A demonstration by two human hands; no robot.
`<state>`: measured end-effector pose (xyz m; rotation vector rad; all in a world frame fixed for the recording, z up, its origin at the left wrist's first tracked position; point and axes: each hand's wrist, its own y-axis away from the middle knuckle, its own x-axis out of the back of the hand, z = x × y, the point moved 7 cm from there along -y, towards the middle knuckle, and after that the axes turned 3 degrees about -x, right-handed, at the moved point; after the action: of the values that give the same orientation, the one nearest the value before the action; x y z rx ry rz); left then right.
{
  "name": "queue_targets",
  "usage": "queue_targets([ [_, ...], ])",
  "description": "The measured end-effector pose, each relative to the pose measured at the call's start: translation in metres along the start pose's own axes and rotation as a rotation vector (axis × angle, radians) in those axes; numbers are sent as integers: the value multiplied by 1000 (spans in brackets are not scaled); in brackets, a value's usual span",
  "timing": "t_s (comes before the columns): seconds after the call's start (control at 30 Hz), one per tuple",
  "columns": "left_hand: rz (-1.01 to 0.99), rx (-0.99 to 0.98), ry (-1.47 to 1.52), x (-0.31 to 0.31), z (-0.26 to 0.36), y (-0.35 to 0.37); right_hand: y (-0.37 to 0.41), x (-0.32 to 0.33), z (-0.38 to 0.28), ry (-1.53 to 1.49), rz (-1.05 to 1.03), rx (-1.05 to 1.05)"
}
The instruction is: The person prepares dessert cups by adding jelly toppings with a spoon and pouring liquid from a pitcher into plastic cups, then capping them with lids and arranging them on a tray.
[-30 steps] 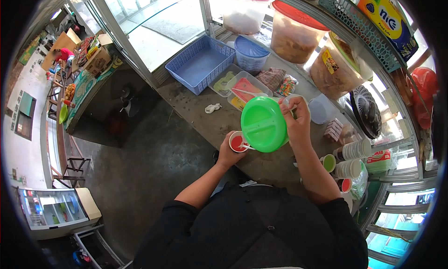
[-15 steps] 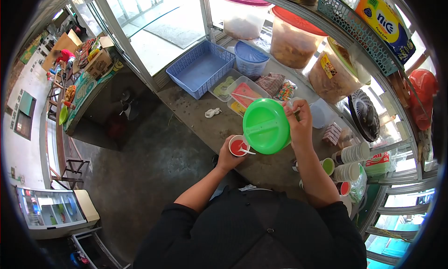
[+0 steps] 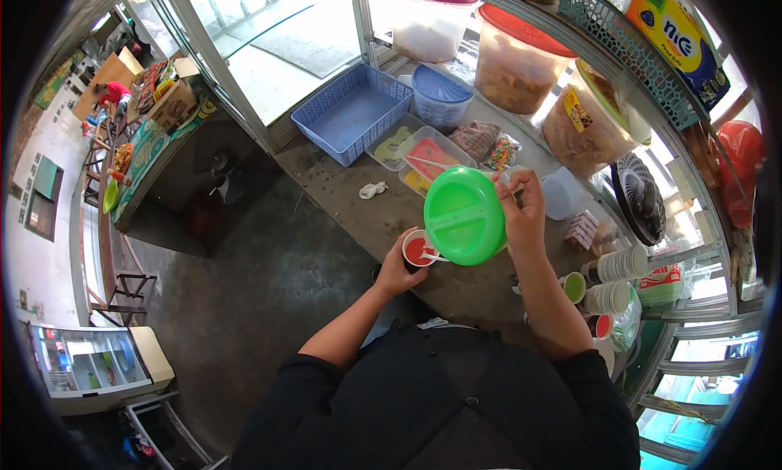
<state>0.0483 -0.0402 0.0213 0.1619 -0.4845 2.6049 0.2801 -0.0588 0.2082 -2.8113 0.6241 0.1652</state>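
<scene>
My left hand (image 3: 397, 268) is wrapped around a paper cup (image 3: 410, 258) with red contents, held over the front edge of the counter. A white plastic spoon (image 3: 437, 258) leans out over the cup's rim. My right hand (image 3: 523, 209) grips the side of a vessel with a round, bright green lid (image 3: 465, 217), whose raised bar crosses the top. The lid faces me and sits just right of the cup, partly over the spoon; what lies under it is mostly hidden. Beyond it are an open box with red contents (image 3: 437, 157) and a crumpled white tissue (image 3: 374, 191).
A blue basket (image 3: 346, 148) and a blue-lidded tub (image 3: 441, 112) stand at the counter's back. Large lidded tubs (image 3: 520, 71) line the glass. Stacked paper cups (image 3: 615, 265), a green-filled cup (image 3: 573, 287) and a red-filled cup (image 3: 602, 327) are at right.
The cup and my left hand have risen slightly, closer to the green-lidded vessel. The vessel has shifted up a little. Both hands keep their grip.
</scene>
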Motion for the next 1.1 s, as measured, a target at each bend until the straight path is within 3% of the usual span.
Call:
queue_targets([
  [0.2, 112, 96, -120, -1, 1, 2, -2, 6, 3, 2, 18, -19],
  [0.57, -46, 86, 36, 1, 0, -4, -13, 24, -5, -132, 80, -30],
  [0.8, -65, 112, 23, 0, 2, -4, -4, 18, 3, -28, 33, -21],
  [1.0, 33, 108, -153, -2, -8, 0, -6, 10, 4, -14, -2, 15],
  [1.1, -14, 53, -205, -5, -10, -3, -7, 13, 4, -1, 11, -9],
])
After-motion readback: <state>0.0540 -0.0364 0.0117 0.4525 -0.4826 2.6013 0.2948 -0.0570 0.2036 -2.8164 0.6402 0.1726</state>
